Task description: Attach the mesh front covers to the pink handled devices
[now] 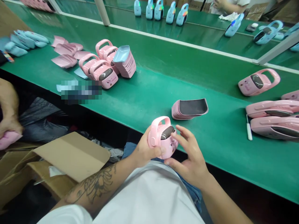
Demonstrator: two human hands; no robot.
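Low over my lap, my left hand grips a pink plastic device by its side. The device has a loop handle on top, a dark glossy window and a small printed picture on its front. My right hand is beside it with fingers apart, fingertips close to the window and the front; whether they touch I cannot tell. Just beyond, on the green bench, lies a stack of curved pink panels with a dark inner face on top.
At right are more pink devices and a white-handled tool. Further left stand pink devices and stacked panels. Blue devices line the far side. A co-worker's hand and an open cardboard box are at left.
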